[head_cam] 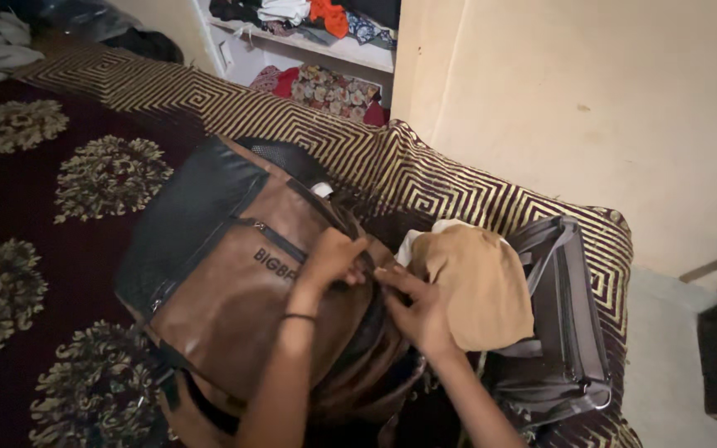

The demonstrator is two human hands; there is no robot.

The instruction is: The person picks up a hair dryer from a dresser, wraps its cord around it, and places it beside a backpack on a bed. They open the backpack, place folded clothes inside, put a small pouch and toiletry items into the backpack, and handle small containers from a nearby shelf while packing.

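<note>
Where wall meets, bed [60, 191] w/ patterned cover.

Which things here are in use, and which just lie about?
In use: brown backpack, gripped at its top opening by left hand and right hand.

Lying about: tan cloth, grey bag, patterned bedspread, shelf clothes.

Brown backpack [234, 274] (black panels), tan cloth [479, 282], grey bag [566, 332], maroon floral bedspread [26, 207].
</note>
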